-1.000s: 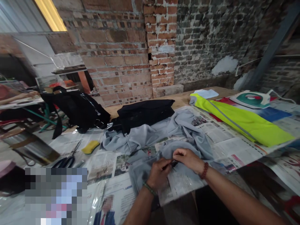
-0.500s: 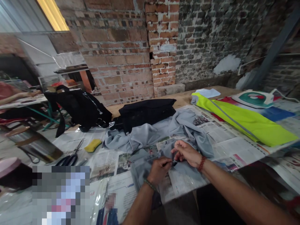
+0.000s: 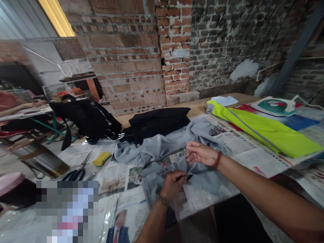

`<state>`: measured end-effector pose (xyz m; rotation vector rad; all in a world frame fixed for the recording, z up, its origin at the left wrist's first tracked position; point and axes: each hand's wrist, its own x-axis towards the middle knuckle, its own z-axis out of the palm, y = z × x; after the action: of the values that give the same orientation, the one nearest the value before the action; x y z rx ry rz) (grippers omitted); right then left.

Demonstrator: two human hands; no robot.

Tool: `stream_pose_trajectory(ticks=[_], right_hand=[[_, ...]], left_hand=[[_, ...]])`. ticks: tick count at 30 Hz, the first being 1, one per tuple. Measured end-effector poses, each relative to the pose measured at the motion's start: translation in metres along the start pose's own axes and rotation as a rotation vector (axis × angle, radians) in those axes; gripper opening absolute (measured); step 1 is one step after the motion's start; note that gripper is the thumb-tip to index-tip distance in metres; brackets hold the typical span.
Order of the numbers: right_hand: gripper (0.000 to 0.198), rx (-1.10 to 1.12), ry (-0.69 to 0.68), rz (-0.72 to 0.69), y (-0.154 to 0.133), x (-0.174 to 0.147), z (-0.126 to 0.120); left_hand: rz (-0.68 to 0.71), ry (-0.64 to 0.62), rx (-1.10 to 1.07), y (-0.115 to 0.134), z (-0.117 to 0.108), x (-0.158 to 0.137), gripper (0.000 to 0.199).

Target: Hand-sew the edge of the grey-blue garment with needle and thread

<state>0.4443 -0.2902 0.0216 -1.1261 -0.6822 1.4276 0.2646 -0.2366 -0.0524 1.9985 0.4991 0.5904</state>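
Observation:
Grey cloth (image 3: 154, 148) lies crumpled across the newspaper-covered table in front of me. My left hand (image 3: 173, 184), with a green beaded bracelet at the wrist, is closed in a pinch on a nearer fold of the grey cloth. A small dark patch shows beside its fingertips. Higher and to the right is my right hand (image 3: 201, 154), a red beaded bracelet on its wrist. Its thumb and forefinger are pressed together above the cloth. Whatever they pinch, if anything, is too small to make out.
Behind the cloth lie folded black fabric (image 3: 159, 123) and a black bag (image 3: 88, 118). To the left are a yellow sponge (image 3: 101, 158), scissors (image 3: 78, 172) and a metal flask (image 3: 40, 158). A neon-yellow garment (image 3: 263, 131) and an iron (image 3: 274, 106) sit right. Another person's arm (image 3: 17, 109) shows far left.
My right hand has risen a little, up and away from my left hand, its fingers still pinched. The left hand stays almost in place on the cloth.

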Motion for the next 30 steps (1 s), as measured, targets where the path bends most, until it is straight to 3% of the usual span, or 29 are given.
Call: stream_pose_trajectory(ticks=[14,30], right_hand=[[0.010,-0.120,0.292,-0.332,-0.084,0.018,-0.015],[0.012,-0.140,0.371,-0.502,-0.131,0.021,-0.024]], left_hand=[[-0.040,-0.003,0.008,0.000,-0.003,0.001,0.016],[-0.042,0.004,0.037,0.001,-0.003,-0.001,0.016]])
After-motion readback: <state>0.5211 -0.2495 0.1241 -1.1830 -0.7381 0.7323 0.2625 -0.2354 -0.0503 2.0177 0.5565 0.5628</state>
